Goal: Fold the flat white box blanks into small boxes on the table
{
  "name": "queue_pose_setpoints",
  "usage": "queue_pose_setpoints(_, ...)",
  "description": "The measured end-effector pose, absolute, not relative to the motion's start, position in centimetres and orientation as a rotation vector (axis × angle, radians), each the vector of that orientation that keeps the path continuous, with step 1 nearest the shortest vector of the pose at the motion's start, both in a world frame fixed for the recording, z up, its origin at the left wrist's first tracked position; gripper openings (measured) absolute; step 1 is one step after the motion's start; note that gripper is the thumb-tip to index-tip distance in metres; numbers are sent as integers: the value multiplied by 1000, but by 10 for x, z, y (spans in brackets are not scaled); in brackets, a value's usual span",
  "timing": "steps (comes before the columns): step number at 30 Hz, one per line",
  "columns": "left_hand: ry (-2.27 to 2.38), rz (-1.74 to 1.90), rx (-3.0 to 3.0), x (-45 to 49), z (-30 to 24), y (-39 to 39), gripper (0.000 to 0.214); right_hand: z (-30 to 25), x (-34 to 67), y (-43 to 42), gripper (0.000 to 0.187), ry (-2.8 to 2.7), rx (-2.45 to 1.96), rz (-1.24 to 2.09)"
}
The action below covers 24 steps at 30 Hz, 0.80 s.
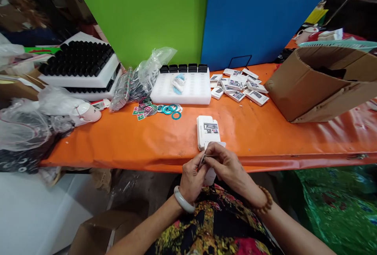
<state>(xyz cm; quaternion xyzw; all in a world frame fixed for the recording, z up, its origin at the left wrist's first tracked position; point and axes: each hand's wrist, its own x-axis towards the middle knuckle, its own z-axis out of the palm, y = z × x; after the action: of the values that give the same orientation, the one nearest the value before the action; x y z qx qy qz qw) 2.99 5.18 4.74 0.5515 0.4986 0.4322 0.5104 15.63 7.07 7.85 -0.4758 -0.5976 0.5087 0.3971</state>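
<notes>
Close to my body, at the table's front edge, my left hand (191,178) and my right hand (229,168) meet with fingers pinched together. Between them is a small white carton (210,177), flat or only partly folded, largely covered by my fingers. A thin, darker edge shows at the fingertips, too small to make out. Just beyond my hands lies a stack of flat white printed cartons (208,131) with pictures on the top one.
Finished-looking small boxes (236,82) are piled at the back, beside an open cardboard box (321,86). A white foam tray (188,88) holds black pieces along its back. Teal rings (176,115) and small printed cards (144,109) lie left of centre. Foam trays of black pieces (79,58) stand farther left.
</notes>
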Motion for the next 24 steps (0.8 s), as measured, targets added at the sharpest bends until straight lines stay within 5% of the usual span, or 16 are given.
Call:
queue_pose_setpoints(2,1141,1074,1171,25,46,52,29,79,151,65,5,-1574,-1292,931)
queue_pose_setpoints(5,1084,1115,906,20,40,55,27,69,150,57,33,-1500,-1456,597)
queue_pose_setpoints(8,1042,1163,689,20,34,57,28,50,154,49,46,-1409,-1505,866)
queue_pose_setpoints(12,1027,1173,682,25,33,56,27,28,159,37,24,-1232,-1336,1270)
queue_pose_setpoints(19,1171,1222,1171,25,26,51,43,13,183,23,60,-1481,-1347,1022)
queue_pose_setpoints(24,1171,1081,1309,32,6,38,34,-1,203,11,49,-1481,-1341,1072)
